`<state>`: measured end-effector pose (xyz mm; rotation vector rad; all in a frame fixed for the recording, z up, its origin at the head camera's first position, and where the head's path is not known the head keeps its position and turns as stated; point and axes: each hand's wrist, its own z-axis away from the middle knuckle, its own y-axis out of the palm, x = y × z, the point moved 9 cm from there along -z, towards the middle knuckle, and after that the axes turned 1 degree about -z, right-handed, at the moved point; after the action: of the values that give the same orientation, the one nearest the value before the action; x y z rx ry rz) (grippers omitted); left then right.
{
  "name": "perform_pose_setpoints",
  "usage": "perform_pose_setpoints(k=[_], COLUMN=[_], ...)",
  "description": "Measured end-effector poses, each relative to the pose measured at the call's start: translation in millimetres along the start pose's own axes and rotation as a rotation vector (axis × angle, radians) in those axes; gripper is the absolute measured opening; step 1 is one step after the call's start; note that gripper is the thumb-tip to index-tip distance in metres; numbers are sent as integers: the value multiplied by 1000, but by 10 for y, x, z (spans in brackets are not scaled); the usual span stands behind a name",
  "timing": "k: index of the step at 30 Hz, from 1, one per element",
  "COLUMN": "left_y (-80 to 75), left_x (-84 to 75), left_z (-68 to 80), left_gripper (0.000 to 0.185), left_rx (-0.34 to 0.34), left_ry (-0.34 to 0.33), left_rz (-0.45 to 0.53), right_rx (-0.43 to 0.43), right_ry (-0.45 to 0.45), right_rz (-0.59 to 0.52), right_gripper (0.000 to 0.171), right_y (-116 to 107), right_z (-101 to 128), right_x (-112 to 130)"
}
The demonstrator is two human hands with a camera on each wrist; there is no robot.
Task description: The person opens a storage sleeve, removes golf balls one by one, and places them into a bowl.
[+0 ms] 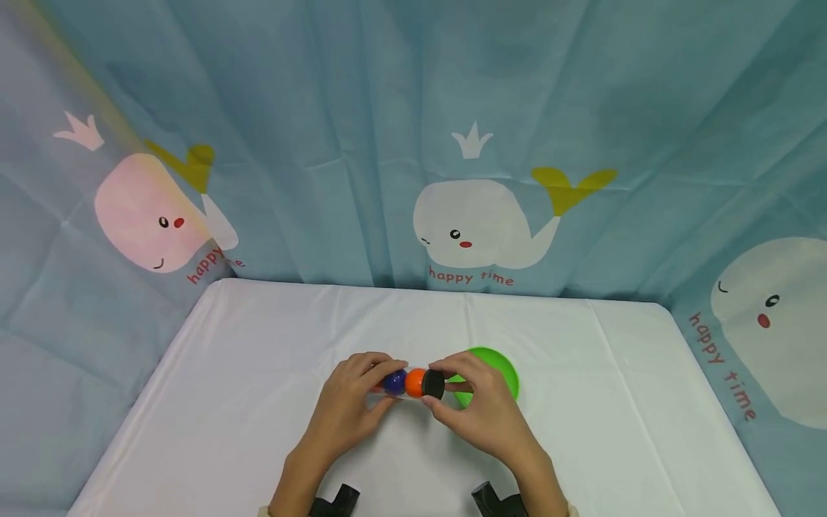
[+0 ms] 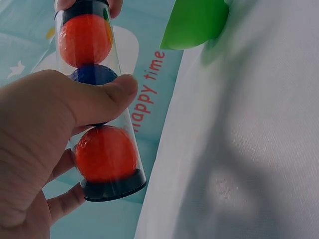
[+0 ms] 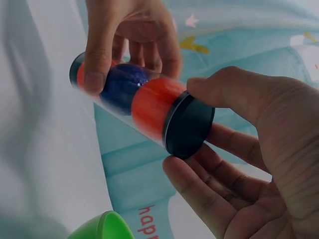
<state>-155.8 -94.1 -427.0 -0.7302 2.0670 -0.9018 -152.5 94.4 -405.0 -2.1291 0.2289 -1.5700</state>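
Note:
A clear plastic tube [image 1: 405,383] [image 2: 102,124] [image 3: 130,104] with black caps on both ends is held level above the white table [image 1: 258,373]. Inside it lie an orange ball [image 2: 105,153], a blue ball [image 1: 394,380] [image 3: 121,85] and another orange ball [image 1: 415,383] [image 3: 153,105]. My left hand [image 1: 358,391] [image 2: 45,129] grips the tube's left part, thumb across it. My right hand [image 1: 472,398] [image 3: 239,149] pinches the black cap [image 1: 433,384] [image 3: 188,124] at the right end between thumb and fingers.
A green bowl [image 1: 497,370] [image 2: 194,22] [image 3: 102,226] sits on the table just behind my right hand. A blue whale-print curtain [image 1: 413,143] hangs behind and on both sides. Black wrist straps [image 1: 336,502] show at the bottom edge.

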Motion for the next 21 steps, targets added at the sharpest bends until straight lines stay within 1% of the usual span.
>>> perform_pose_setpoints(k=[4,7,14,21], left_y=[-17,-30,-51,-29], left_x=[-10,-17,-42,-71], left_z=[-1,-2,4,-8], left_gripper=[61,61,62,63], left_rx=[6,5,12,11], left_ry=[9,16,24,37], left_rz=[-13,-18,-43,-44], right_rx=[-5,-13,-17,-18], right_ry=[-29,-28,12,64], right_rz=[-8,-21,-24,-52], right_gripper=[40,39,38,38], right_y=[-2,-8,-13,-27], right_z=[9,6,-7,9], right_x=[23,27,14,-26])
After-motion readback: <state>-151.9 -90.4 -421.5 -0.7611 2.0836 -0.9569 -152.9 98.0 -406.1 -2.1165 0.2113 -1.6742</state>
